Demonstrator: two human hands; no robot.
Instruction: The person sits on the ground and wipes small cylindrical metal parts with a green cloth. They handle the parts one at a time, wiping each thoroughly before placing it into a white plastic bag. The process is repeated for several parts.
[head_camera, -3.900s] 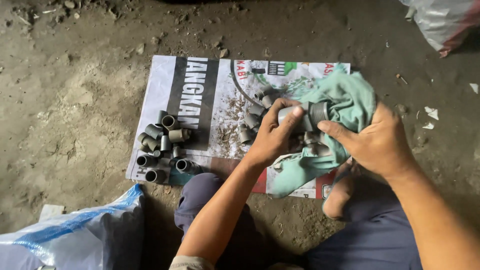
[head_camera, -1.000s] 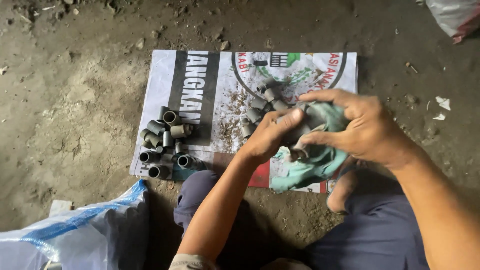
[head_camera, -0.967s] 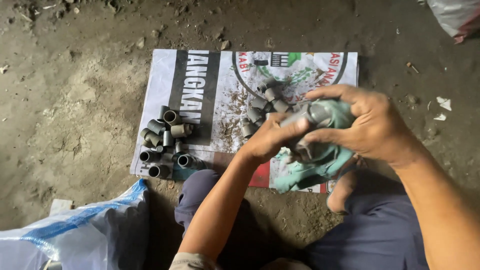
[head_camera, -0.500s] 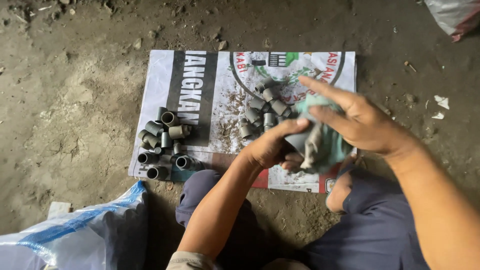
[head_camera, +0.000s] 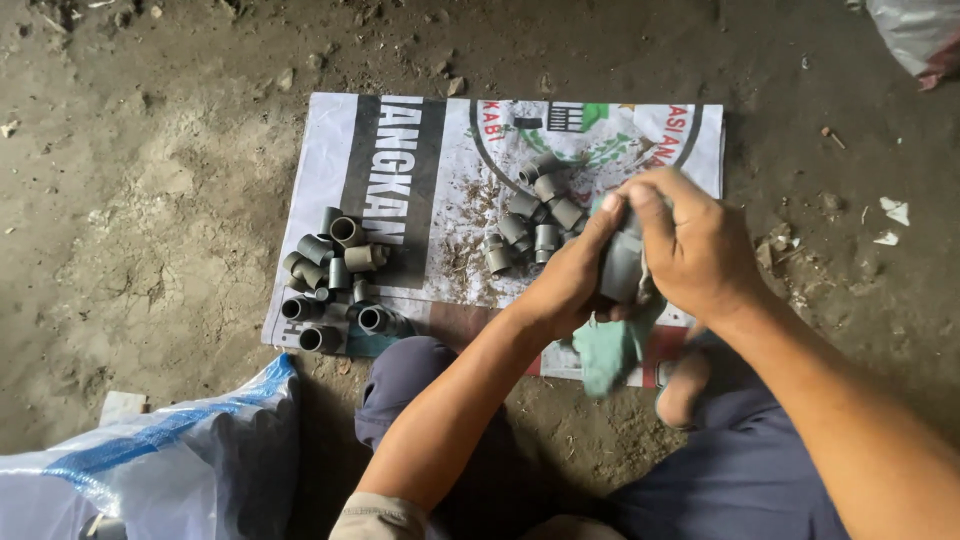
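Grey metal sleeve sits clamped between left hand and right hand, both grips closed around it and green rag, above the printed sheet; loose cloth may let it slip.

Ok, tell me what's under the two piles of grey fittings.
Both the left pile and the right pile lie on a printed sheet spread on the dirt floor. The ground beneath the sheet is covered.

Printed sheet on dirt floor

Grey pipe fittings, green rag
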